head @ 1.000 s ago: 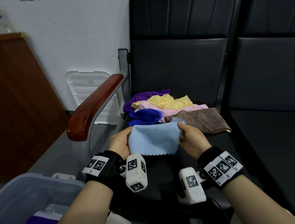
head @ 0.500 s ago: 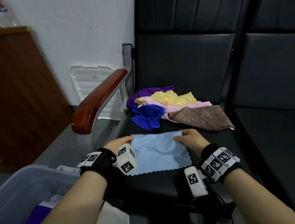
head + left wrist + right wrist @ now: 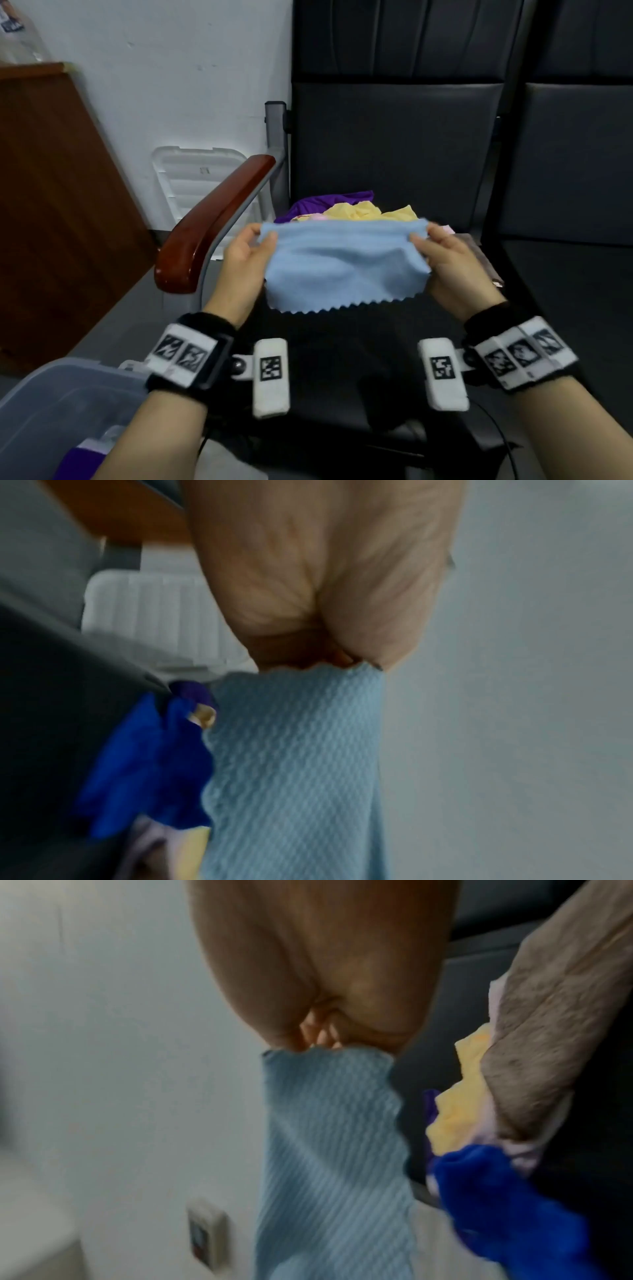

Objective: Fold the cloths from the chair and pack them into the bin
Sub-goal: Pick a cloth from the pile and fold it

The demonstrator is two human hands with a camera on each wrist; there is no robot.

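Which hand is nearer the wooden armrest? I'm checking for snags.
Left. The left hand is just right of the armrest; the right hand grips the light blue cloth on its far side.

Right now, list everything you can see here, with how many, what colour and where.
light blue cloth: one, held up over the seat
purple cloth: one, back of the pile
yellow cloth: one, on the pile
dark blue cloth: one, front of the pile
brown cloth: one, right of the pile
chair: one, black, red-brown armrest
bin: one, clear grey, lower left
lid: one, white, leaning on the wall
left hand: pinches the cloth's left top corner
right hand: pinches its right top corner
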